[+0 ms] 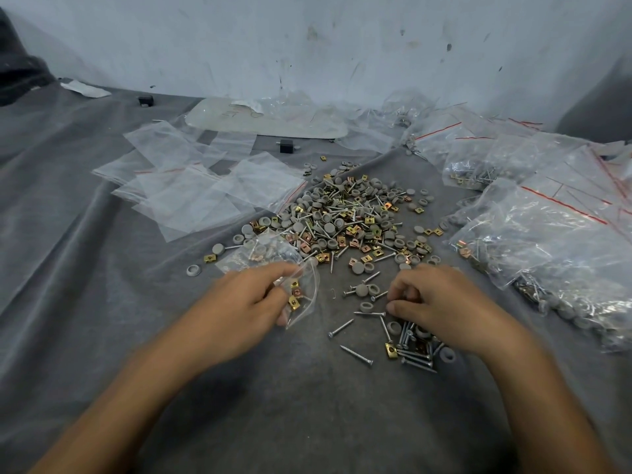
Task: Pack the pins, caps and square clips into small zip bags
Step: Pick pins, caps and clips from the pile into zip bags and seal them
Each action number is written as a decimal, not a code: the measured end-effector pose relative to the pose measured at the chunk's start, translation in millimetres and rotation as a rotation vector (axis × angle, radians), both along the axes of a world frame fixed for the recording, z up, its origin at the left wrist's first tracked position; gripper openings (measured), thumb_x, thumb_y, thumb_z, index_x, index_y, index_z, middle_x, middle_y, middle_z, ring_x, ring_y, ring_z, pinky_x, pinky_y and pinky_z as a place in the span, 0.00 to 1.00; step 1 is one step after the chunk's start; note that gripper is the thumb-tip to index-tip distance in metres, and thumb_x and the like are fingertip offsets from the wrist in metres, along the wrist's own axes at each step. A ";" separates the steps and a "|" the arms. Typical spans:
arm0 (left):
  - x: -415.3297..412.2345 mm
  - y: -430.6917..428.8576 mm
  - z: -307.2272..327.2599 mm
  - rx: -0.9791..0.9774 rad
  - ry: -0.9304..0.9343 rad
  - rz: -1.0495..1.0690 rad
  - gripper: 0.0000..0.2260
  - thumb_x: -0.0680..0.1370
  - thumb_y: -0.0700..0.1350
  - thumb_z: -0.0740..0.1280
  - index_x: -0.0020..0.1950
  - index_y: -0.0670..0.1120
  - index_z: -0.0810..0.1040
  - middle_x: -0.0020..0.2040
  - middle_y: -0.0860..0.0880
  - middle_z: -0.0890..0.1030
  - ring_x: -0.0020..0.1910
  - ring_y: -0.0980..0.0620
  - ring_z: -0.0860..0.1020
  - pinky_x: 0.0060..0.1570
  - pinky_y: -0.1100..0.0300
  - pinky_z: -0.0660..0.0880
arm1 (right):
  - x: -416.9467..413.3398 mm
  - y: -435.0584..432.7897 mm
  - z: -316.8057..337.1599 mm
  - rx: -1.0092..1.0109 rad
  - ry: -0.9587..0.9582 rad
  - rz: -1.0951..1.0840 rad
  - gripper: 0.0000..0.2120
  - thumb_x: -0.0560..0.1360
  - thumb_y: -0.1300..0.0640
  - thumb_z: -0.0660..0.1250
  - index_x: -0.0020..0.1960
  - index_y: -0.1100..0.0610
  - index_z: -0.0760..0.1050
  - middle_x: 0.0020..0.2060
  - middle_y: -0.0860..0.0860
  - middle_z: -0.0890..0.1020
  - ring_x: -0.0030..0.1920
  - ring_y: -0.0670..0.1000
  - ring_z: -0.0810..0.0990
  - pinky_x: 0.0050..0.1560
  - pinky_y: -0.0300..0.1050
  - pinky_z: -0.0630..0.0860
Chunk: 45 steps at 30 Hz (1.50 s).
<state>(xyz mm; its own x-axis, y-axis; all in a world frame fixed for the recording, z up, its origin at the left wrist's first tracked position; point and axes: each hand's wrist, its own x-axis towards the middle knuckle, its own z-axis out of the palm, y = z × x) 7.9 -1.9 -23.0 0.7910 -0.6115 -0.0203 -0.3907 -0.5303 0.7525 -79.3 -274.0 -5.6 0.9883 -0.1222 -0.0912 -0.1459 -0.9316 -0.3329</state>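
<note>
- I see the left hand point(253, 302) gripping a small zip bag point(270, 254) at its mouth, fingers curled round the plastic; the bag lies on the cloth and holds some square clips and a few other parts
- the right hand point(441, 299) has its fingers curled with the tips down near a few loose pins; I cannot tell whether it pinches anything
- near the right hand, on its near side, lies a small cluster of pins point(355, 355), caps point(393, 327) and square clips point(391, 350); some pins lie singly just to its left
- just beyond both hands I read the main heap point(352, 220), all three kinds of part mixed together
- far left of the heap, a loose stack of empty bags point(191, 196) with red seal lines; some overlap
- right of the heap, filled bags point(547, 241) piled against one another, running from far to near
- everything rests on a grey cloth point(301, 405); farther off I make out a pale tray point(239, 123), a small black block point(286, 146), and a scuffed white wall point(307, 46)
</note>
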 end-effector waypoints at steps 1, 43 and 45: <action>0.1 0.4 0.1 -0.003 -0.001 -0.002 0.20 0.76 0.53 0.54 0.66 0.63 0.75 0.38 0.60 0.85 0.42 0.60 0.82 0.55 0.50 0.79 | 0.0 0.5 -0.5 0.001 -0.003 -0.001 0.04 0.77 0.48 0.72 0.45 0.44 0.78 0.39 0.42 0.76 0.41 0.40 0.74 0.37 0.37 0.63; 3.1 2.5 -0.6 -0.037 -0.014 -0.020 0.23 0.77 0.52 0.54 0.70 0.58 0.74 0.38 0.59 0.85 0.43 0.62 0.82 0.57 0.51 0.78 | 20.0 65.8 -17.8 0.523 -0.318 0.007 0.07 0.82 0.50 0.65 0.52 0.47 0.81 0.43 0.45 0.82 0.44 0.44 0.79 0.44 0.44 0.75; 2.9 2.7 -1.4 -0.032 -0.011 -0.027 0.22 0.77 0.53 0.54 0.70 0.59 0.74 0.39 0.59 0.85 0.43 0.61 0.82 0.56 0.51 0.78 | 20.7 65.7 -17.7 0.439 -0.347 0.004 0.09 0.82 0.52 0.64 0.57 0.50 0.82 0.47 0.44 0.81 0.48 0.41 0.78 0.47 0.39 0.73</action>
<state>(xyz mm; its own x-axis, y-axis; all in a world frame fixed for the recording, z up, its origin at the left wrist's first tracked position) 10.8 0.9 -24.3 0.7744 -0.6327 0.0086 -0.4131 -0.4952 0.7642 -58.6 -208.3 -23.3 0.9698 -0.1419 0.1983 0.0450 -0.6952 -0.7174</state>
